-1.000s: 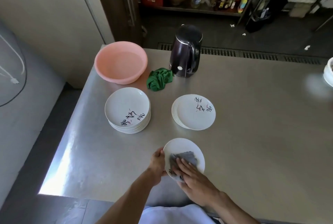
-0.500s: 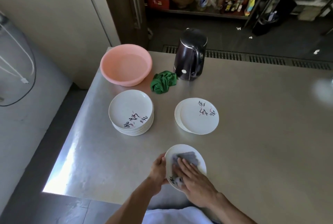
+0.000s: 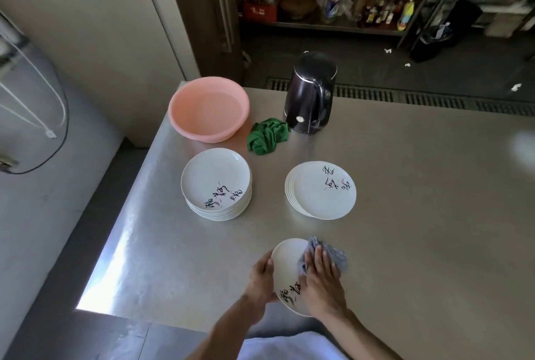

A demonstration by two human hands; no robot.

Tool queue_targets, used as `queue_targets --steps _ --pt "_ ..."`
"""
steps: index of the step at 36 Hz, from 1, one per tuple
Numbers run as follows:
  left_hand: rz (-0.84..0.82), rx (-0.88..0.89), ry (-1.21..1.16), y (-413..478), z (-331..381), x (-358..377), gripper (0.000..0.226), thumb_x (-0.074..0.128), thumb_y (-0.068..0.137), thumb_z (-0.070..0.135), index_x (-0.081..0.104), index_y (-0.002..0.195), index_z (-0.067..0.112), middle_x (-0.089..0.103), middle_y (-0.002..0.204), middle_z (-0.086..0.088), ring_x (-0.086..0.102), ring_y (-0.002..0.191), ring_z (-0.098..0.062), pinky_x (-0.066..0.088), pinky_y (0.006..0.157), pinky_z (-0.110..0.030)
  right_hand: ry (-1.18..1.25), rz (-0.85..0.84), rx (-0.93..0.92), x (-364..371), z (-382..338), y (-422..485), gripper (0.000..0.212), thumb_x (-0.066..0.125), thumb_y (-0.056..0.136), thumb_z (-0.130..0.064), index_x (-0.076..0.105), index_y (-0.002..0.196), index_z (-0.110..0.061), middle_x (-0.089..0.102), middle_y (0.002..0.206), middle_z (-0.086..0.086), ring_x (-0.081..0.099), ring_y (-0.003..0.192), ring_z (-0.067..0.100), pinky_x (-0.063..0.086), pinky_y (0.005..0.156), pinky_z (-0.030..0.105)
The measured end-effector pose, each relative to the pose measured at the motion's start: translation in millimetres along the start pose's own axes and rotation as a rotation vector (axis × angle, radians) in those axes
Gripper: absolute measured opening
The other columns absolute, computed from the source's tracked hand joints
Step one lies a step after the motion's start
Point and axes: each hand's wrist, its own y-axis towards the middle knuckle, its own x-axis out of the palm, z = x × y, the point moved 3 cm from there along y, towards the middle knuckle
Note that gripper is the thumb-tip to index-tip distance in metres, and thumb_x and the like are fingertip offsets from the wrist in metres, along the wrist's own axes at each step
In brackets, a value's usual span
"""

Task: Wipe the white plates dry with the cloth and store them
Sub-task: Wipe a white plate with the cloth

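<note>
Grey, nubbly cloth (image 3: 333, 254) lies under the flat fingers of the right hand (image 3: 322, 280), pressed onto a round white plate (image 3: 285, 265) near the front edge of the steel table (image 3: 419, 229). The left hand (image 3: 262, 275) grips that plate's left rim. Beyond stand a left stack (image 3: 215, 183) and a right stack (image 3: 321, 190) of plates, then a crumpled green cloth (image 3: 267, 135), a dark kettle (image 3: 309, 93) and a round pink basin (image 3: 208, 108), its contents unclear.

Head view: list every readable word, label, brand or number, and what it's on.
None clear enough to quote.
Held white round plate: black brush characters, illegible.
Left stack of white plates: black brush characters, illegible.
Right stack of white plates: same.
Black electric kettle: small round badge, too small.
Red box on back shelf: marking blurred.
Shelf bottles: labels blurred.
</note>
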Motion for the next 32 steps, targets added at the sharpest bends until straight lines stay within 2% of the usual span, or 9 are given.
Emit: queue_targets --steps 4,8,10,14,20,24,26,29,32 --pt "-0.031 -0.016 -0.078 -2.2 -3.0 0.7 0.034 0.034 0.113 0.018 0.047 0.143 0.009 0.059 0.137 -0.025 0.062 0.102 -0.033 0.055 0.080 -0.049 0.108 -0.065 -0.173 0.1 -7.6 -1.3 0.057 0.018 0.108 -0.031 0.001 0.159 -0.012 -0.015 0.166 0.010 -0.015 0.153 0.022 -0.009 0.122 0.032" --pt "-0.060 -0.015 -0.079 -4.5 -5.6 -0.1 0.031 0.035 0.113 0.021 0.047 0.140 0.012 0.063 0.135 -0.018 0.065 0.117 -0.038 0.058 0.082 -0.051 0.344 -0.147 -0.499 -5.5 -21.1 -12.4 0.056 0.028 0.109 -0.035 0.008 0.160 -0.023 -0.015 0.162 -0.018 -0.019 0.149 0.000 -0.011 0.119 0.019" --pt "-0.071 -0.006 -0.073 -6.0 -7.1 0.4 0.030 0.037 0.112 0.022 0.047 0.139 0.012 0.062 0.133 -0.019 0.066 0.112 -0.038 0.056 0.088 -0.058 0.251 -0.084 -0.411 -3.5 -10.4 -2.8 0.057 0.031 0.108 -0.028 0.010 0.160 -0.019 -0.015 0.165 -0.006 -0.021 0.149 0.007 -0.016 0.117 0.018" --pt "-0.057 -0.010 -0.056 -5.4 -10.7 3.6 0.026 0.036 0.112 0.024 0.049 0.134 0.019 0.061 0.126 -0.019 0.064 0.097 -0.031 0.057 0.084 -0.058 0.185 -0.042 0.127 -8.3 5.7 10.8 0.059 0.025 0.107 -0.032 0.007 0.160 -0.014 -0.011 0.166 0.016 -0.010 0.154 0.028 -0.004 0.123 0.038" --pt "0.058 -0.014 -0.116 2.1 -18.2 1.9 0.022 0.038 0.111 0.012 0.046 0.131 0.017 0.063 0.124 -0.019 0.067 0.100 -0.033 0.060 0.068 -0.044 0.159 -0.102 -0.414 6.3 -13.8 -5.9 0.062 0.016 0.103 -0.041 0.008 0.160 -0.020 -0.016 0.164 -0.003 -0.022 0.148 0.008 -0.022 0.114 0.019" --pt "0.176 -0.025 -0.135 8.6 -17.1 -5.3 0.018 0.036 0.105 0.001 0.046 0.116 0.012 0.060 0.105 -0.016 0.061 0.092 -0.033 0.055 0.066 -0.042 0.136 -0.029 -0.052 0.3 -0.8 4.5 0.062 0.028 0.105 -0.036 0.010 0.160 -0.013 -0.008 0.167 0.010 -0.008 0.154 0.021 -0.006 0.123 0.036" --pt "0.171 -0.029 -0.108 8.8 -12.4 -6.4 0.015 0.044 0.095 -0.004 0.046 0.096 0.010 0.054 0.092 -0.015 0.053 0.083 -0.025 0.046 0.070 -0.041 0.272 -0.050 0.025 -5.1 -4.0 7.7 0.060 0.030 0.107 -0.030 0.009 0.159 -0.008 -0.008 0.166 0.015 -0.008 0.154 0.023 -0.005 0.124 0.034" --pt "0.099 -0.003 -0.093 5.3 -8.8 -4.7 0.022 0.064 0.080 0.019 0.044 0.084 0.013 0.048 0.083 -0.011 0.049 0.078 -0.021 0.045 0.067 -0.038 0.395 -0.051 -0.221 -9.7 -22.4 1.4 0.058 0.034 0.108 -0.032 0.013 0.159 -0.014 -0.011 0.165 -0.001 -0.008 0.153 0.011 -0.007 0.121 0.020" --pt "0.024 -0.015 -0.127 0.5 -13.2 -0.3 0.018 0.061 0.100 0.018 0.052 0.116 0.015 0.069 0.104 -0.011 0.071 0.090 -0.023 0.059 0.063 -0.035 0.425 -0.099 -0.396 -10.0 -30.2 -3.2 0.060 0.030 0.106 -0.049 0.010 0.159 -0.028 -0.015 0.155 -0.029 -0.018 0.143 -0.015 -0.015 0.111 0.007"
